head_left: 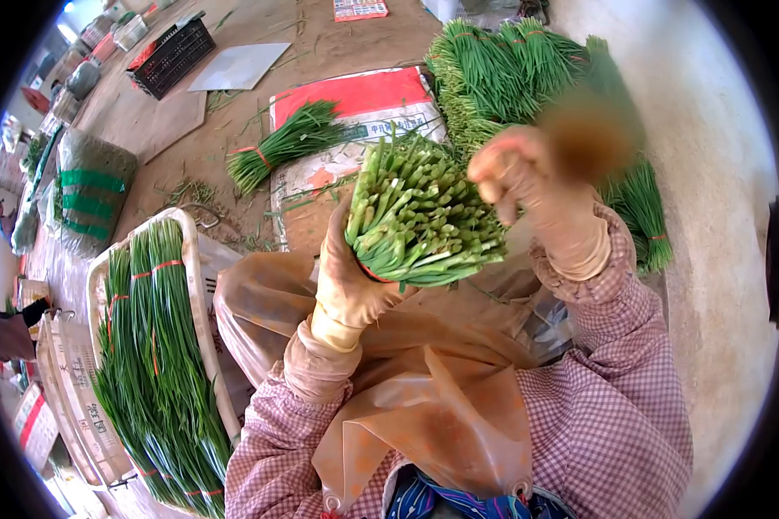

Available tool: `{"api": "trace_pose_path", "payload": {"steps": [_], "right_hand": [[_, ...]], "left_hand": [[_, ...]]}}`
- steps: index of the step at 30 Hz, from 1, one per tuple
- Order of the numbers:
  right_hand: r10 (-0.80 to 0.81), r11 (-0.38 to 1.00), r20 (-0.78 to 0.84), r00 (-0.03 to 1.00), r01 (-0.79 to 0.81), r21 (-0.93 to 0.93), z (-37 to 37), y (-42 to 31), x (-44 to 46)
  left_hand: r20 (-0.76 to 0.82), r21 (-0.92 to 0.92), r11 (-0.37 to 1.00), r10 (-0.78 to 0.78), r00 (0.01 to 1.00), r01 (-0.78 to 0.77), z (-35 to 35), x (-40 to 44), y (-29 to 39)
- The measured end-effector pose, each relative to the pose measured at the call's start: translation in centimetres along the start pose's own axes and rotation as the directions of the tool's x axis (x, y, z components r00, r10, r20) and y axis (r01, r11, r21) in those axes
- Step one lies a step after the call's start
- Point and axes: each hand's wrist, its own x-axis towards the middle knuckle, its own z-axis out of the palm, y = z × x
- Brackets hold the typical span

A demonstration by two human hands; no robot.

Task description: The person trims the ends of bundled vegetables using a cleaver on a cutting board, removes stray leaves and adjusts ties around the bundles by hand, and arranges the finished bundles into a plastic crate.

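Note:
My left hand [350,277], in a pale rubber glove, is wrapped around the side of a thick bunch of garlic chives [428,216]. The cut stem ends face up toward me, and part of a red band shows low on the bunch. To the right of the bunch, apart from it, my gloved right hand [524,173] is raised with its fingers curled together. It is slightly blurred, and whatever is in its fingers cannot be made out. Beyond the held bunch, a smaller banded bunch of chives [290,143] lies on a red and white sack [355,99].
Banded chive bunches [511,73] are piled by the wall at right. A white crate [201,303] full of chives stands at left, near a wrapped bale [95,190]. Farther back are a black crate [173,56] and a flat board [241,67]. A brown smudge blurs the upper right.

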Motion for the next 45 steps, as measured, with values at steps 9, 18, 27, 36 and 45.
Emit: {"api": "trace_pose_path", "payload": {"steps": [9,18,27,36,45], "right_hand": [[0.288,0.955,-0.127,0.949,-0.275,0.112,-1.6,-2.6,0.0],[0.020,0.934,0.400,0.916,0.125,-0.335,-1.4,-1.9,2.3],[-0.179,0.646,0.495,0.851,0.481,-0.593,0.0,-2.2,3.0],[-0.213,0.878,0.226,0.951,0.288,-0.382,0.3,0.2,2.2],[0.174,0.979,-0.001,0.985,-0.173,0.109,-0.3,1.5,-0.3]], "left_hand": [[0.110,0.308,0.951,-0.024,0.994,-0.011,-0.3,-0.7,0.3],[0.155,0.476,0.876,-0.004,0.988,-0.071,-0.3,-1.0,0.3],[0.047,0.650,0.760,-0.023,0.999,-0.013,0.2,-1.1,0.8],[0.082,0.304,0.951,-0.091,0.992,0.062,1.2,-0.9,0.7],[0.066,0.651,0.757,0.016,0.998,-0.055,1.2,-1.1,1.5]]}}
